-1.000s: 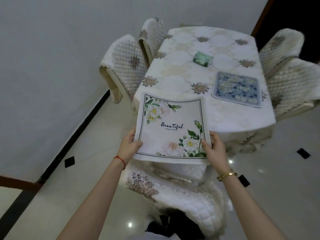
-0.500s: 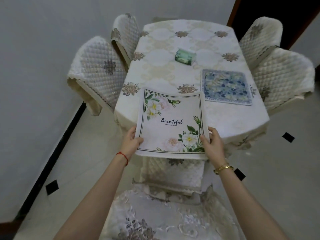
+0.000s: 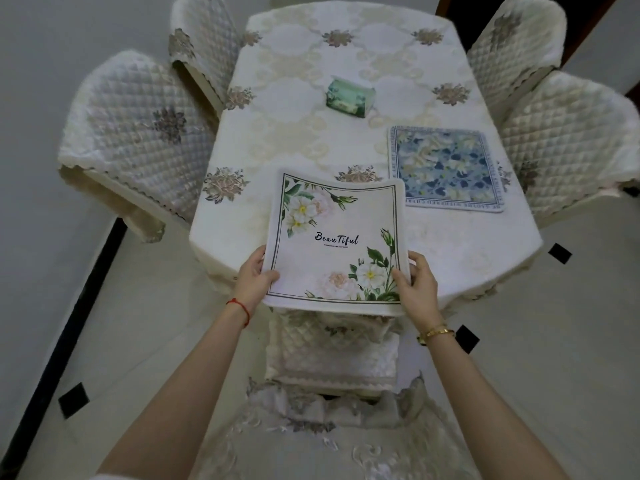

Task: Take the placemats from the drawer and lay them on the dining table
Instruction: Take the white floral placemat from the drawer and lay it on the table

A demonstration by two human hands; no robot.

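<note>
Nearest, the left hand (image 3: 254, 280) and the right hand (image 3: 414, 287) each pinch a near corner of the white floral placemat (image 3: 337, 240), thumbs on top and fingers curled under the edge. The mat is held out over the near edge of the tabletop (image 3: 311, 140) – its near edge overhangs the chair (image 3: 332, 348) tucked in below, and its far edge curls upward, so it is not lying flat. The risk here, as I judge it, is a crooked or overhanging lay: released now, the mat could tip off the edge onto the chair, and the limp far edge could fold under itself if it is pushed forward. The tablecloth may also ruck up when the mat is slid across it. Further on, to the right, the blue floral placemat (image 3: 445, 168) already lies flat – the new one could overlap it if set too far right. Beyond sits a green tissue pack (image 3: 349, 97), well clear
</note>
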